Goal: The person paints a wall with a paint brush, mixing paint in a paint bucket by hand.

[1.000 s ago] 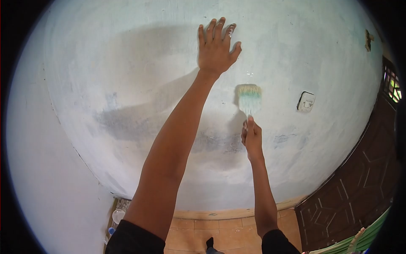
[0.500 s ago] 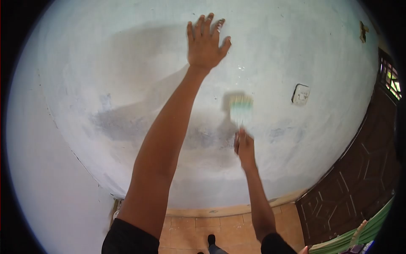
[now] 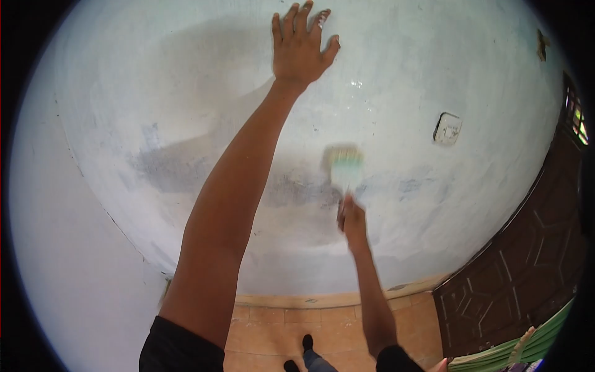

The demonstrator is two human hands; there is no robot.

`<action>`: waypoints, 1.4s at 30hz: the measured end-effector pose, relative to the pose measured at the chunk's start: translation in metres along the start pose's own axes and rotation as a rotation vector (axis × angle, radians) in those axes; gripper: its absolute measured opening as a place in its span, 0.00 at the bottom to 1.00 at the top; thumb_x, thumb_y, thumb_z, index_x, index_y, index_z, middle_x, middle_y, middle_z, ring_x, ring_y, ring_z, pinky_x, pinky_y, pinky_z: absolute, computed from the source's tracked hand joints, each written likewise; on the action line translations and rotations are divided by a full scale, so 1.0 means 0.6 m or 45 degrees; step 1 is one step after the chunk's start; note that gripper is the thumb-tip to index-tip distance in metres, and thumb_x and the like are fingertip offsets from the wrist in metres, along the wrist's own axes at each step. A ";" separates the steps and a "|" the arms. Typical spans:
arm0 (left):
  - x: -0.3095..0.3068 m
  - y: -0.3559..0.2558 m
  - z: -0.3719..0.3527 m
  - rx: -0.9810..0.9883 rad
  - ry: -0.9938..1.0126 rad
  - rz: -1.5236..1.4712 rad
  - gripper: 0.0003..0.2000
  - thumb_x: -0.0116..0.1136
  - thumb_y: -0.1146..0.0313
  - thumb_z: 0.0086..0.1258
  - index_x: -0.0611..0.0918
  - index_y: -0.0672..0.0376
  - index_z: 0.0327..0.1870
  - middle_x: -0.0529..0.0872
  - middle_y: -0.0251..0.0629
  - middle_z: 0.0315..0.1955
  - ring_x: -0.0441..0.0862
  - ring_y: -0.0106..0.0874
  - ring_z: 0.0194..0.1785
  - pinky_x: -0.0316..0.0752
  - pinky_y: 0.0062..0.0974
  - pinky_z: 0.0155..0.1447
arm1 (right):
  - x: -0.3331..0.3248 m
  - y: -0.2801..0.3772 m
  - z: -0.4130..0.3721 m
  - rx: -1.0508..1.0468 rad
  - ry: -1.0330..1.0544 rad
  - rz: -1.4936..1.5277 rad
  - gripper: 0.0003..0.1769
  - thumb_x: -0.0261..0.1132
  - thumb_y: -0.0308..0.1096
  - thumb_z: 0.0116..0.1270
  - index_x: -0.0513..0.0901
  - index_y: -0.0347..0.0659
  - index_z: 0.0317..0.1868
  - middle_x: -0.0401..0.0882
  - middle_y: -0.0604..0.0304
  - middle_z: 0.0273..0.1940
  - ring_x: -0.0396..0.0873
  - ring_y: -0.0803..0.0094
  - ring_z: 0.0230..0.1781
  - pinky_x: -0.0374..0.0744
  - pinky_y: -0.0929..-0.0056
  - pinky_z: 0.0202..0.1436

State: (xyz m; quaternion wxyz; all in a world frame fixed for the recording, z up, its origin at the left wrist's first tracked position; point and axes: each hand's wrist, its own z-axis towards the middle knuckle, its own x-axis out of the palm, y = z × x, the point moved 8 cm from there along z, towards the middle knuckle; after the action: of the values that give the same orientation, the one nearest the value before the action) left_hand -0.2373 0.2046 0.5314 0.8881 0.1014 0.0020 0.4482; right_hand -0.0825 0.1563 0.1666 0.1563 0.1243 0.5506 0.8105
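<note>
My left hand (image 3: 300, 53) lies with fingers spread against the pale, patchy wall (image 3: 396, 87), high in the view. White paint marks one of its fingers. Lower and to the right, my right hand (image 3: 352, 220) is closed around the handle of a wide paintbrush (image 3: 346, 173). The brush points up, and its pale yellow bristles are at the wall, slightly blurred by motion. Grey-blue worn patches show on the wall on both sides of the brush. Wet white specks glisten above it.
A white wall switch (image 3: 448, 129) is at the right. Beyond it stands a dark brown door (image 3: 514, 266) with a green cloth (image 3: 533, 341) near its foot. Orange floor tiles (image 3: 273, 335) lie below, with my feet on them. A side wall (image 3: 56, 248) is at the left.
The paintbrush has moved a little down and left along the wall in my right hand. My left hand keeps its place on the wall; the view has shifted slightly.
</note>
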 end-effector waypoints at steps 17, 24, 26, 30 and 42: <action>0.003 -0.003 -0.003 0.010 -0.034 0.001 0.27 0.58 0.55 0.69 0.71 0.56 0.67 0.65 0.47 0.69 0.57 0.46 0.75 0.46 0.54 0.78 | -0.030 0.017 0.024 -0.166 -0.017 -0.040 0.27 0.50 0.60 0.77 0.68 0.49 0.26 0.56 0.76 0.16 0.55 0.87 0.13 0.55 0.82 0.16; 0.006 -0.002 -0.003 -0.005 -0.003 -0.010 0.27 0.58 0.55 0.69 0.72 0.56 0.67 0.65 0.47 0.70 0.57 0.47 0.75 0.47 0.55 0.78 | -0.007 0.033 0.081 -0.080 0.014 -0.033 0.28 0.48 0.60 0.78 0.68 0.49 0.25 0.59 0.73 0.16 0.58 0.86 0.13 0.59 0.82 0.16; 0.007 -0.002 0.001 -0.006 -0.012 0.001 0.27 0.57 0.55 0.69 0.72 0.56 0.66 0.66 0.47 0.70 0.58 0.47 0.75 0.47 0.56 0.78 | -0.014 -0.091 0.040 -0.132 0.016 -0.103 0.28 0.49 0.60 0.77 0.68 0.49 0.25 0.59 0.74 0.14 0.57 0.86 0.11 0.58 0.81 0.14; 0.000 -0.002 -0.001 0.017 -0.058 -0.020 0.26 0.56 0.54 0.69 0.73 0.57 0.65 0.68 0.48 0.68 0.60 0.49 0.74 0.48 0.56 0.77 | 0.006 -0.108 -0.078 0.318 0.064 0.133 0.28 0.51 0.61 0.76 0.68 0.51 0.24 0.59 0.75 0.14 0.56 0.86 0.11 0.55 0.82 0.14; 0.000 0.002 -0.001 -0.003 -0.048 -0.096 0.26 0.60 0.56 0.67 0.74 0.57 0.65 0.68 0.48 0.68 0.59 0.47 0.74 0.48 0.56 0.78 | 0.042 -0.055 0.014 0.178 0.096 0.095 0.28 0.51 0.64 0.75 0.68 0.50 0.26 0.57 0.74 0.15 0.54 0.85 0.12 0.53 0.81 0.15</action>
State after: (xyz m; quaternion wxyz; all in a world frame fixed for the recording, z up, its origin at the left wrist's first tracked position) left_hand -0.2382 0.2054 0.5311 0.9044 0.1086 -0.0115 0.4124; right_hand -0.0984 0.1848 0.1396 0.0962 0.1248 0.6063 0.7794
